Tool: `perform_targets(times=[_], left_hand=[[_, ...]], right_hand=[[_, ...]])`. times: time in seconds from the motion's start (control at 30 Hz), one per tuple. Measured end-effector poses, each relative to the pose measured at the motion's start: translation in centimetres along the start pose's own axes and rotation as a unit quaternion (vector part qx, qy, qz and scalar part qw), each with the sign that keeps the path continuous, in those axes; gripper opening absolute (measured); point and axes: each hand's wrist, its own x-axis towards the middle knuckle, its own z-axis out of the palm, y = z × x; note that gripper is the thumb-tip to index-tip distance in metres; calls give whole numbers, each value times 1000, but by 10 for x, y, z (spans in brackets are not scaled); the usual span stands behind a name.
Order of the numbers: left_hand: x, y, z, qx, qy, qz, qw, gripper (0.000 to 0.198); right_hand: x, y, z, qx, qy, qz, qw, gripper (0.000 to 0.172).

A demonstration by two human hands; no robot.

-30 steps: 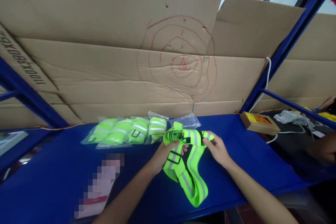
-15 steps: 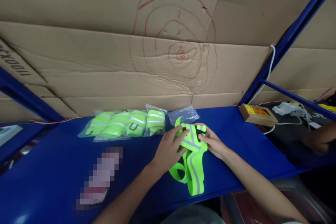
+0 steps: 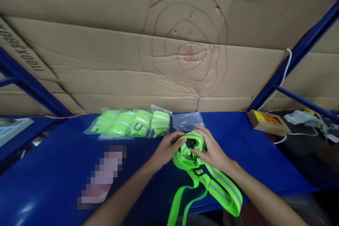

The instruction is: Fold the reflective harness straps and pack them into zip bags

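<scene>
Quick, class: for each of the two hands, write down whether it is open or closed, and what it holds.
Left hand: closed, gripping the reflective strap.
Right hand: closed on the same reflective strap.

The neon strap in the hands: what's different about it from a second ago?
The neon strap has come loose from its bunch: its long loops now trail over the front edge of the table. The left hand and right hand still hold its top. Bagged straps and brown box stayed put.
</scene>
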Motion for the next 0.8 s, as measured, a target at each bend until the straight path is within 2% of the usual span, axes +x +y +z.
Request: perform_targets(times=[0.07, 0.13, 0.17, 0.23, 0.3, 0.37, 0.43, 0.5, 0.53, 0.57, 0.6, 0.63, 0.67, 0.73, 0.8], left_hand=[[2, 6, -8, -61, 39, -51, 996, 42], [4, 12, -19, -98, 57, -97, 989, 42], [5, 13, -23, -96, 45, -106, 989, 43], [4, 12, -29, -62, 6, -98, 993, 46], [2, 7, -27, -27, -33, -81, 996, 60], [-1, 1, -21, -5, -44, -54, 998, 72], [-3, -4, -14, 13, -37, -13, 999, 70], [-3, -6, -10, 50, -10, 36, 998, 56], [-3, -6, -10, 74, 9, 55, 996, 47], [-3, -4, -10, 95, 29, 67, 993, 38], [-4, -2, -11, 111, 49, 74, 990, 31], [-4, 0, -12, 120, 65, 79, 987, 27], [-5, 3, -13, 119, 73, 84, 987, 27], [-8, 8, -14, 103, 67, 93, 988, 30], [-10, 12, -14, 81, 45, 93, 991, 32]], right_hand=[[16, -4, -12, 59, -35, 17, 997, 60], [33, -5, -24, 147, -79, 68, 984, 55], [40, -3, -28, 200, -94, 104, 970, 53], [49, 7, -30, 281, -86, 207, 933, 44], [51, 21, -23, 299, -56, 304, 903, 37], [46, 35, -13, 280, -34, 353, 892, 41], [39, 43, -7, 199, 10, 318, 927, 48], [32, 42, -7, 36, 92, 181, 979, 44], [29, 37, -9, -38, 112, 94, 988, 36], [27, 31, -11, -79, 94, 11, 992, 30], [24, 22, -12, -89, 49, -57, 993, 29], [22, 14, -12, -83, -10, -96, 992, 33], [20, 6, -11, -77, -61, -105, 990, 42], [17, -5, -4, -57, -126, -81, 987, 57], [16, -7, 5, -13, -141, -43, 989, 67]])
